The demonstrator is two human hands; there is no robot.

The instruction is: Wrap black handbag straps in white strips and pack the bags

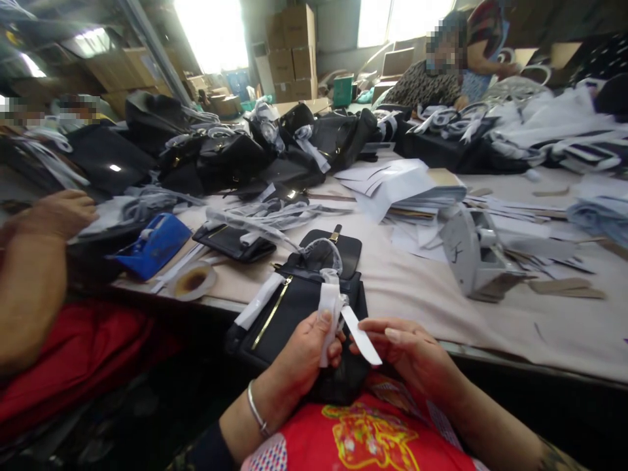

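A black backpack-style bag (304,314) with a gold zipper leans on the table edge and my lap, its buckled flap (346,248) folded back onto the table. My left hand (311,343) is closed round a white-wrapped strap (328,311) in front of the bag. From beside that grip a white strip (362,337) slants down to the right. My right hand (407,350) has its fingers stretched out, the fingertips at the strip and partly hidden behind it. Clear plastic film covers the looped handle (321,245) at the bag's top.
A blue tape dispenser (154,245) and a tape roll (192,281) lie left; a grey-white dispenser (478,255) stands right. Paper sheets (407,186) are stacked beyond. Black bags (230,160) line the back. A co-worker's arm (36,275) reaches in at left; other people sit across.
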